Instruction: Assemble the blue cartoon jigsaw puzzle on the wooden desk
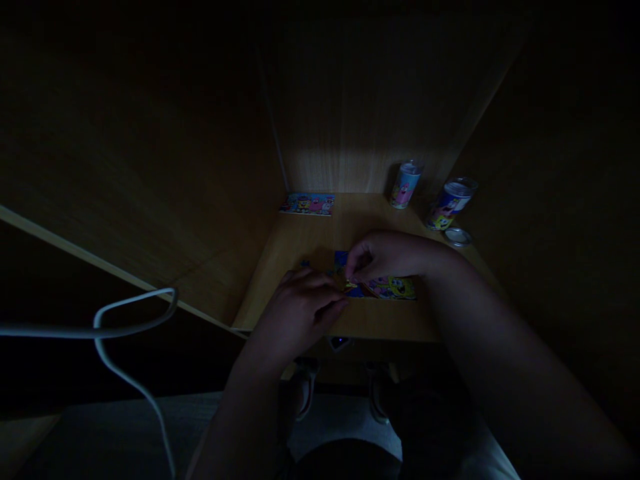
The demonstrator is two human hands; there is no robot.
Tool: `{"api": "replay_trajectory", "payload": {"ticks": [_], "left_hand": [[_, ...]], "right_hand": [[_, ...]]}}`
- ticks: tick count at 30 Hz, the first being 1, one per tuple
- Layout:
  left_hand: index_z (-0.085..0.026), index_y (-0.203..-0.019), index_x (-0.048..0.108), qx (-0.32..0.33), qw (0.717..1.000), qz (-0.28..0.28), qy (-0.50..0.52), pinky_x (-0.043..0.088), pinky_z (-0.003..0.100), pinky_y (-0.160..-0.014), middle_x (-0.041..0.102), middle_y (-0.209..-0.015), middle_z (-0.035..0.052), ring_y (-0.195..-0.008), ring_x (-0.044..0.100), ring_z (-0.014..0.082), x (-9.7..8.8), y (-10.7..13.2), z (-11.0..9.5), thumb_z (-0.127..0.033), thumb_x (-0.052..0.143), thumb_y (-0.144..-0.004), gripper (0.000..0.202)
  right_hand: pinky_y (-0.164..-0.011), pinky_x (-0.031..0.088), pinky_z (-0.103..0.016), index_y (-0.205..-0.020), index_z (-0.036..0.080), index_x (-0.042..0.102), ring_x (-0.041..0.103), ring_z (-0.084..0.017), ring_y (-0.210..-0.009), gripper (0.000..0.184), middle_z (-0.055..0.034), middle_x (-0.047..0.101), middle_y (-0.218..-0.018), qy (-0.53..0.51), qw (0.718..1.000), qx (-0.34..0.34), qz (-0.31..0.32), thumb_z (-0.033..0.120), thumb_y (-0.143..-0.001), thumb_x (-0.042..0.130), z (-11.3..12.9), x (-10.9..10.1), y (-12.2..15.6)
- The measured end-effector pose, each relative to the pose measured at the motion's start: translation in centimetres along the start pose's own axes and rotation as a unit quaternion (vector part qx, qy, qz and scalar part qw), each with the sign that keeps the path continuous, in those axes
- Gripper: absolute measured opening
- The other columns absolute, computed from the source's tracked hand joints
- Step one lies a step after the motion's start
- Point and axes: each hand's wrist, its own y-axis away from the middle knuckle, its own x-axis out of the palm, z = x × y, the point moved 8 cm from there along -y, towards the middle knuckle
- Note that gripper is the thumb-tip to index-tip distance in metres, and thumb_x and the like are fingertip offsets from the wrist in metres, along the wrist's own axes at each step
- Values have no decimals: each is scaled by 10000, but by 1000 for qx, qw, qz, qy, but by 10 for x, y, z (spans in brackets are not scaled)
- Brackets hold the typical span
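On the wooden shelf lies a partly joined cartoon jigsaw puzzle (pixel 400 287), with blue, pink and yellow parts. Above its left part, my right hand (pixel 380 255) has thumb and fingertips pinched together on a small yellowish puzzle piece (pixel 351 283), dimly seen. My left hand (pixel 306 299) rests at the puzzle's left end, fingers bent and a gap between them and the thumb; nothing shows in its grip. Just beyond its knuckles is a small blue loose piece (pixel 305 264). Both hands hide some of the puzzle.
A finished-looking cartoon strip (pixel 308 204) lies at the back left. Two cartoon-printed cans, a slim one (pixel 405 185) and a wider one (pixel 449 205), stand back right beside a round lid (pixel 457 237). Wooden panels enclose the shelf. A white cable (pixel 135 328) hangs at left.
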Motion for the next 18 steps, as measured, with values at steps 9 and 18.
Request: {"api": "replay_trajectory", "payload": {"ticks": [9, 18], "left_hand": [[-268, -1013, 771, 2, 1000, -3, 3, 479, 427, -922, 778, -1035, -2, -982, 684, 213, 2, 1, 2, -310, 701, -1041, 86], [-266, -1008, 769, -5, 1000, -2, 0, 473, 426, -919, 781, -1040, 2, -988, 683, 217, 1, 1, 1, -301, 708, -1035, 75]], "right_hand": [[-674, 485, -255, -937, 210, 818, 673, -128, -659, 153, 5, 799, -837, 19, 1000, -4, -13, 306, -833, 758, -2, -2, -3], [-696, 492, -252, -936, 215, 814, 709, -141, -725, 151, -5, 816, -901, 31, 999, -11, -15, 306, -830, 758, -2, -2, -2]]}}
